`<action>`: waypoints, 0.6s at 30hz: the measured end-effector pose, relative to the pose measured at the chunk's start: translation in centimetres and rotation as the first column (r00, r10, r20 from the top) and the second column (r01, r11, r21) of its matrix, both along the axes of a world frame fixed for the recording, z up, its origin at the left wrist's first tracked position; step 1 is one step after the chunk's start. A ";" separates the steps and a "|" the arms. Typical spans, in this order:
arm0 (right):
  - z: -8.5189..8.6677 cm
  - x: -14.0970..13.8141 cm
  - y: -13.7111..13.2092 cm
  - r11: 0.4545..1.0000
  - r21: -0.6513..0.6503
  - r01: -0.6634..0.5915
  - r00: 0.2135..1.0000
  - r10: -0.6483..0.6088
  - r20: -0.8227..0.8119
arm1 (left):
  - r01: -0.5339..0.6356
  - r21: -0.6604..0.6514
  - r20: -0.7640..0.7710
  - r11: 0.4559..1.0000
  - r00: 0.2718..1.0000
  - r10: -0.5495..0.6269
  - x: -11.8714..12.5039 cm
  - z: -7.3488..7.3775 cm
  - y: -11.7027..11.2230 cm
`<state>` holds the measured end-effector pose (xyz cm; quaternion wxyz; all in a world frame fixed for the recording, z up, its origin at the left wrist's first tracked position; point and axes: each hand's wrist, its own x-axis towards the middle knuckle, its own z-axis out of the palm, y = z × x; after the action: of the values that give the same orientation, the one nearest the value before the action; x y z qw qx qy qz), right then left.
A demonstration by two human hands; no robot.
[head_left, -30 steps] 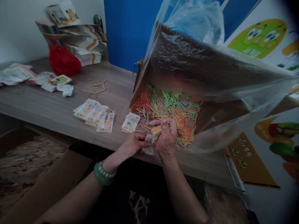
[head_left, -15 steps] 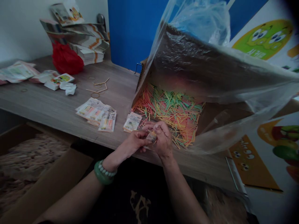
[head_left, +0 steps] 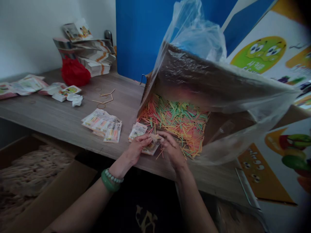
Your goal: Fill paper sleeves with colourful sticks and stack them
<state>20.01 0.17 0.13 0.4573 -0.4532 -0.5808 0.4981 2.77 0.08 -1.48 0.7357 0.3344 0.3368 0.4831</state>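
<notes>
At the table's front edge, my left hand (head_left: 138, 149) pinches a small clear printed packet (head_left: 151, 148) by its left side, thumb on top. My right hand (head_left: 172, 150) has its fingers closed at the packet's upper right corner. What the packet contains is hard to make out. Just behind my left hand lie similar packets (head_left: 137, 130). Farther left, a fanned group of filled packets (head_left: 113, 132) shows coloured sticks inside. Beyond my right hand, a heap of thin pink, green, yellow and orange sticks (head_left: 179, 118) spills from a box lined with clear plastic (head_left: 218, 87).
A red bag (head_left: 74, 72) and stacked printed cartons (head_left: 97, 66) stand at the back left. Nearby lie a small white box (head_left: 66, 93), crumpled tissue (head_left: 75, 99) and a few loose sticks (head_left: 107, 97). An open carton (head_left: 55, 191) sits below the table at left.
The packet now lies flatter and shows more of its face. My right hand has shifted to its upper right corner, and my left hand still grips its left side. The view has tilted slightly.
</notes>
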 end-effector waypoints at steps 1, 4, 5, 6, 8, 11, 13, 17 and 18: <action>-0.6 0.0 0.0 1.000 -0.020 0.013 1.000 -0.013 0.014 | -0.003 0.008 0.003 1.000 1.000 0.003 0.0 -0.1 0.0; -2.0 -0.1 -0.2 0.994 -0.030 0.101 0.994 -0.100 0.035 | -0.015 0.033 -0.007 0.999 1.000 0.015 -0.1 -0.2 -0.1; -2.2 -0.2 -0.4 0.989 -0.009 0.150 0.988 -0.149 0.037 | -0.019 0.039 -0.015 0.999 1.000 0.020 -0.1 -0.2 -0.1; -2.2 -0.3 -0.5 0.983 0.017 0.184 0.982 -0.184 0.046 | -0.019 0.044 -0.025 0.999 0.999 0.020 -0.1 -0.2 -0.2; -1.9 -0.7 -0.9 0.981 0.071 0.183 0.979 -0.188 0.080 | -0.017 0.051 -0.048 0.999 0.999 0.019 -0.1 0.0 -0.5; -1.6 -1.6 -1.2 0.991 0.106 0.083 0.988 -0.095 0.122 | 0.001 0.113 -0.110 0.994 0.994 0.012 -0.3 0.4 -1.0; -1.6 -2.3 -1.3 0.993 0.105 0.054 0.990 -0.067 0.124 | -0.004 0.204 -0.194 0.979 0.980 0.045 -1.0 0.8 -1.2; -1.4 -4.1 -0.8 0.992 0.109 -0.060 0.953 0.024 0.302 | -0.103 0.394 -0.468 0.913 0.833 0.296 -4.7 1.5 -0.3; -1.2 -4.7 -0.6 0.992 0.112 -0.062 0.917 0.013 0.399 | -0.121 0.422 -0.548 0.898 0.756 0.359 -6.1 1.5 0.3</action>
<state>15.32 -0.43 -1.08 0.3471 -0.5048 -0.6994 0.3681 -3.30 0.41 0.00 0.4424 0.5549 0.5028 0.4935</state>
